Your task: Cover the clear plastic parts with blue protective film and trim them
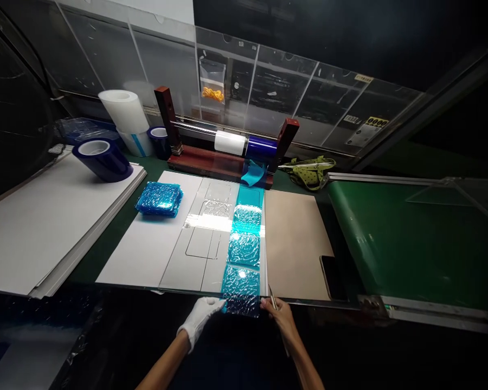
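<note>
The counter [111, 233] is being viewed at fairly close range from the wearer's head, above the near edge, forward and down toward the far edge.

On the clear panel at the upper right of the frame, a yellow label [377, 122] bears a row of four round dark marks that look like "0000". The white label [361, 136] below it, the barcode sticker [351, 118] beside it and the tan strip [364, 78] above are too small to read.

Left forearm [165, 362] and right forearm [307, 364] cut off at bottom edge
</note>
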